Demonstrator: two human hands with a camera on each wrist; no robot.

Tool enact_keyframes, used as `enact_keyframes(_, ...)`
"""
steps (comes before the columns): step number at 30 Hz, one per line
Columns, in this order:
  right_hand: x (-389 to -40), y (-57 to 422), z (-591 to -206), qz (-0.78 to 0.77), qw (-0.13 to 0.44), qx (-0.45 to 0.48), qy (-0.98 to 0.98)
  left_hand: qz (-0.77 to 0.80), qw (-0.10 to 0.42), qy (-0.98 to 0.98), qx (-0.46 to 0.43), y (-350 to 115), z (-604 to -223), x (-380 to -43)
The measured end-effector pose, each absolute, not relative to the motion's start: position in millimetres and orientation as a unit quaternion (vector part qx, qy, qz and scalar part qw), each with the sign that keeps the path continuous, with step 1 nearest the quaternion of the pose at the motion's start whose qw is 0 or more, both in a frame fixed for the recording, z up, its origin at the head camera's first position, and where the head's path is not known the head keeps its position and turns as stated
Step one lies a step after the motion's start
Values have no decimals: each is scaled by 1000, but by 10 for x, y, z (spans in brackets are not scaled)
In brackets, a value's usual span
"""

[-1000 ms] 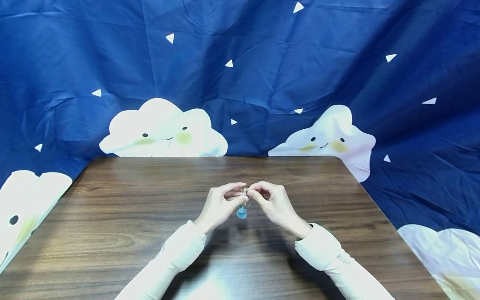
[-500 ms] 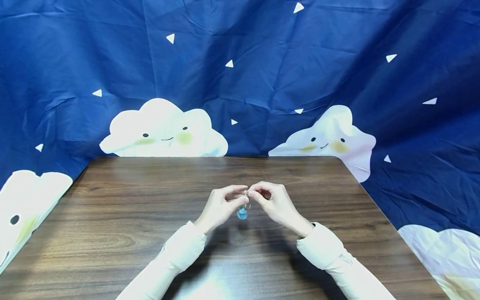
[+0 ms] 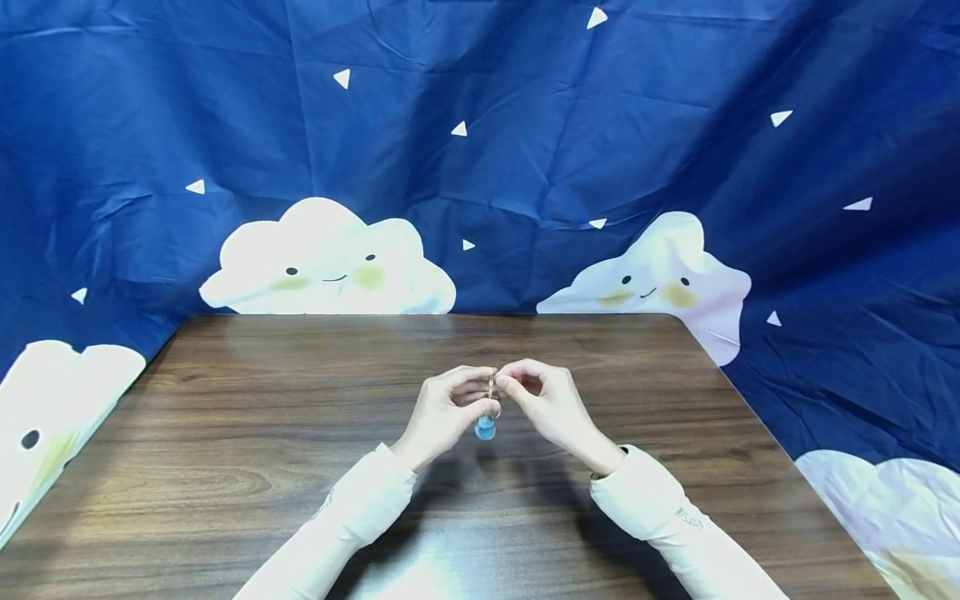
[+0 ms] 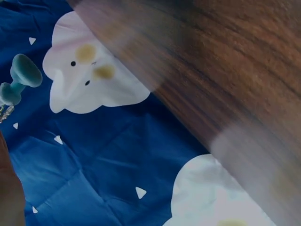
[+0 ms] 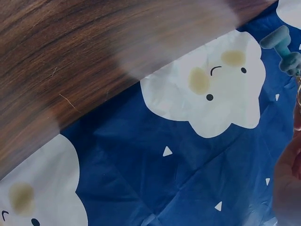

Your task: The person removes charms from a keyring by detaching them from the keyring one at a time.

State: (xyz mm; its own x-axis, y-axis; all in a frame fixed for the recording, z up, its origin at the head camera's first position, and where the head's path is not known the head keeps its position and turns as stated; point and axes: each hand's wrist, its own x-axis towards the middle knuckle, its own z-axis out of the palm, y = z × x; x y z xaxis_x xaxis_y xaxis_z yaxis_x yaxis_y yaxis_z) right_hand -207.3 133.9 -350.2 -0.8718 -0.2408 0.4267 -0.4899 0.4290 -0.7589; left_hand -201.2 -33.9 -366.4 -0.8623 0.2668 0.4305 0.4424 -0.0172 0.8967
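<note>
Over the middle of the table, my left hand (image 3: 438, 417) holds a metal key ring (image 3: 491, 387) upright between its thumb and fingers. A teal-blue, soft-looking charm (image 3: 485, 429) with knobbed ends hangs below the ring, close under the left thumb. My right hand (image 3: 553, 410) pinches at the ring's right side with thumb and index finger; its fingertips hide what they grip. In the left wrist view, the charm (image 4: 22, 75) shows at the left edge with a bit of metal chain (image 4: 6, 113). The right wrist view has the charm (image 5: 282, 49) at upper right, above part of the right hand (image 5: 289, 183).
The brown wood-grain table (image 3: 247, 417) spreads under both forearms. Behind it and at its sides hangs a blue cloth (image 3: 510, 100) printed with white clouds and small triangles. White sleeves (image 3: 367, 492) cover both arms down to the wrists.
Both hands stay nearly in place, with small shifts of the fingers. The right fingertips have moved slightly up along the ring, and the ring shows more plainly between the hands.
</note>
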Motion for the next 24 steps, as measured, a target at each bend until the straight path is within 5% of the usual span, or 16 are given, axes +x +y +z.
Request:
enact_keyframes(15, -2077, 1326, -3511, 478, 149, 221, -837, -646, 100, -716, -244, -328, -3837, -2143)
enact_keyframes(24, -2046, 1304, -3529, 472, 165, 250, -829, -647, 69, -734, -195, -343, -3811, -2151)
